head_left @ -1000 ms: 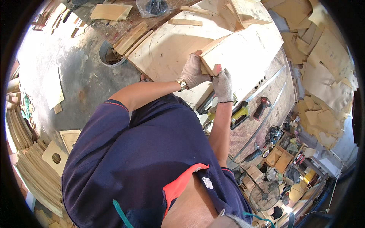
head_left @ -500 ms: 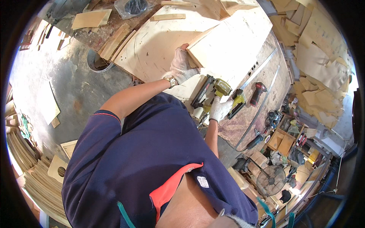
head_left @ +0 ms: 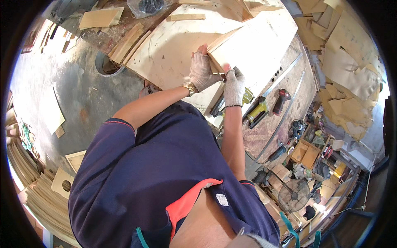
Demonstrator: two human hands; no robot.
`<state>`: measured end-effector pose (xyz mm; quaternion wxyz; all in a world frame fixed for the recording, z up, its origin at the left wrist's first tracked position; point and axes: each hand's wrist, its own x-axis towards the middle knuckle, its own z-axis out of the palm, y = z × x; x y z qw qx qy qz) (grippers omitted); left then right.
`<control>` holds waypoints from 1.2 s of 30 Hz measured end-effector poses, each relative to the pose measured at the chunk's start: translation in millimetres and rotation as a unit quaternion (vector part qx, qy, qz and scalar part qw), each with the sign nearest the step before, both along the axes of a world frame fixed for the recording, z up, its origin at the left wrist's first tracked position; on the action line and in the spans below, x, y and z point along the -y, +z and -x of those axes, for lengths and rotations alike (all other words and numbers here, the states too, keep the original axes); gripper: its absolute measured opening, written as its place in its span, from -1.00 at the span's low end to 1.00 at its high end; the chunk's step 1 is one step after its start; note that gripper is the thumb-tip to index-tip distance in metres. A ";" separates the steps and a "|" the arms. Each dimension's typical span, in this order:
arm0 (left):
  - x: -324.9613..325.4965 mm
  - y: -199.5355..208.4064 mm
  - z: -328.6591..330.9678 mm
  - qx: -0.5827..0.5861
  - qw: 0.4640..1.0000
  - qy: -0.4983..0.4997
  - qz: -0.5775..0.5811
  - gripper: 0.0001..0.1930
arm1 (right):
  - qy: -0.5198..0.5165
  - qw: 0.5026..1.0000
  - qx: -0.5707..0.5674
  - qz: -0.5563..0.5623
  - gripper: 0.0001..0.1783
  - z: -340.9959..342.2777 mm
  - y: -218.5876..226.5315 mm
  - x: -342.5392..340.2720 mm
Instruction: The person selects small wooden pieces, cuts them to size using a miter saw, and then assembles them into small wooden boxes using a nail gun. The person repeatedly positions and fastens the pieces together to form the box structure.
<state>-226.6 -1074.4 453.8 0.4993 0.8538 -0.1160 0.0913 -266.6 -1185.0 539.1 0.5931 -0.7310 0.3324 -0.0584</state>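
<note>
A pale wooden box-like piece (head_left: 252, 47) rests on the worktable, its near corner toward me. My left hand (head_left: 201, 73), in a white fingerless glove, lies against its left side with fingers stretched and thumb apart. At the near corner my gloved right hand (head_left: 234, 86) is closed, its fingers curled together. What those fingers hold, if anything, I cannot make out. Beneath and beside the right hand lies a green and black nail gun (head_left: 248, 96), partly hidden by hand and wrist. A second green nail gun (head_left: 258, 111) lies just to its right.
Further right are a red and black cordless driver (head_left: 282, 102) and a long metal strip (head_left: 285, 113). Wood strips (head_left: 127, 43) lie on the table's left. A round opening (head_left: 108, 66) is beyond the left arm. A fan (head_left: 293, 195) stands lower right, plywood sheets (head_left: 45, 206) lower left.
My right hand has let go of the nail gun and moved up and left to the box's near corner, closing there. The left hand has shifted slightly right, fingers straighter.
</note>
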 end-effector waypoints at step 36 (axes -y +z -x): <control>24.2 -38.7 -11.8 -0.160 0.955 -0.148 0.203 -0.09 | 0.133 0.971 -0.069 -0.187 -0.64 -11.9 -8.4 53.7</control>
